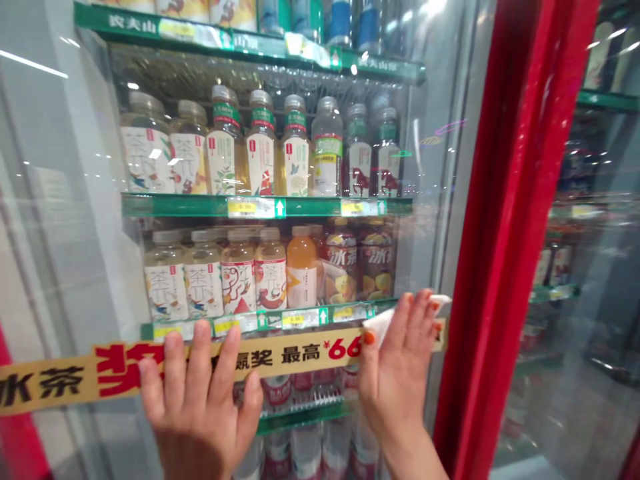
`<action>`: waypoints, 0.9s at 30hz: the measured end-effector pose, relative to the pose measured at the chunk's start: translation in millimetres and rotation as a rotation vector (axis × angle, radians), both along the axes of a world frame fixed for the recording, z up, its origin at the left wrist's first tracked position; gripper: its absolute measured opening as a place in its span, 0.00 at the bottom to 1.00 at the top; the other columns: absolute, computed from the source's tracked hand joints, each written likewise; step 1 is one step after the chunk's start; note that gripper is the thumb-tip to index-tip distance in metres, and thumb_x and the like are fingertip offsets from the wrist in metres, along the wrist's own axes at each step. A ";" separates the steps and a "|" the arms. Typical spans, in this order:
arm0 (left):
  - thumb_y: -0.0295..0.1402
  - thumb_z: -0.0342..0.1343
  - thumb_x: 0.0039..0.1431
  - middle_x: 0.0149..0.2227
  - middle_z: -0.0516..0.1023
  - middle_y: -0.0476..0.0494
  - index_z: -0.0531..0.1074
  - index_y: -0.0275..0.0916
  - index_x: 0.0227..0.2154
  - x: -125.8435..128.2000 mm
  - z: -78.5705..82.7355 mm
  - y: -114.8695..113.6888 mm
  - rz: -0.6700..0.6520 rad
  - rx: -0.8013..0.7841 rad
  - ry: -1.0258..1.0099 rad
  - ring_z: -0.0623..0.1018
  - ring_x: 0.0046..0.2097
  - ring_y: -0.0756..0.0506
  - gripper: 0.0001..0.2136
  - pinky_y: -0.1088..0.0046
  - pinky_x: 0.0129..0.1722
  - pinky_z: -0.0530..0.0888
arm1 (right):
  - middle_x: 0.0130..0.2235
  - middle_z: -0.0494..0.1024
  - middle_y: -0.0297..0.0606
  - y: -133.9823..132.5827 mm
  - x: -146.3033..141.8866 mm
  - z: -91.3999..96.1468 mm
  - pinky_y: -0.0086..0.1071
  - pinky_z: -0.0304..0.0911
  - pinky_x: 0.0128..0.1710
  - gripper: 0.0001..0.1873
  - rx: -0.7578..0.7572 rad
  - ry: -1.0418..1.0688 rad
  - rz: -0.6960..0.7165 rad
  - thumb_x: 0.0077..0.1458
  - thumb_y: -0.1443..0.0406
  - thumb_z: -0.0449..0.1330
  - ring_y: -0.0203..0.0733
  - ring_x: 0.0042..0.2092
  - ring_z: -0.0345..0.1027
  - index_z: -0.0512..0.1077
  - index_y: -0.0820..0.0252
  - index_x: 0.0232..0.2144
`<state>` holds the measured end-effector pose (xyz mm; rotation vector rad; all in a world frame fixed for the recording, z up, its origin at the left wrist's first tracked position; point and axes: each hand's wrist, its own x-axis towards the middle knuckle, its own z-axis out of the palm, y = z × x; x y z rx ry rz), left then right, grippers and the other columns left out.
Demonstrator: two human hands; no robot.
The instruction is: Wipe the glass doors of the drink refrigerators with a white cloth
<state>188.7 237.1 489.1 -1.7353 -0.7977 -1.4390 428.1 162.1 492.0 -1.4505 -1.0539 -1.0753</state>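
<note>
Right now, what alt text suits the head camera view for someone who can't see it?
Two bare hands rest on a drinks cooler's glass door: the left hand spread flat, the right hand pressing a white cloth. Behind the glass, bottled teas stand on green shelves, beside a red door frame.

One left hand (200, 393), one right hand (400, 373), one white cloth (383, 325), one yellow banner (280, 353); front row: eight bottles (260, 163) on the upper shelf (265, 207), seven bottles (237, 283) on the lower shelf (260, 320).
</note>
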 end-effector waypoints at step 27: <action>0.30 0.60 0.68 0.83 0.48 0.48 0.48 0.51 0.81 -43.7 11.3 2.5 -0.138 -0.032 -0.127 0.49 0.84 0.39 0.43 0.49 0.85 0.46 | 0.84 0.34 0.42 2.4 1.2 93.9 0.69 0.49 0.80 0.46 -0.063 -0.234 -0.016 0.77 0.60 0.50 0.59 0.84 0.33 0.25 0.53 0.82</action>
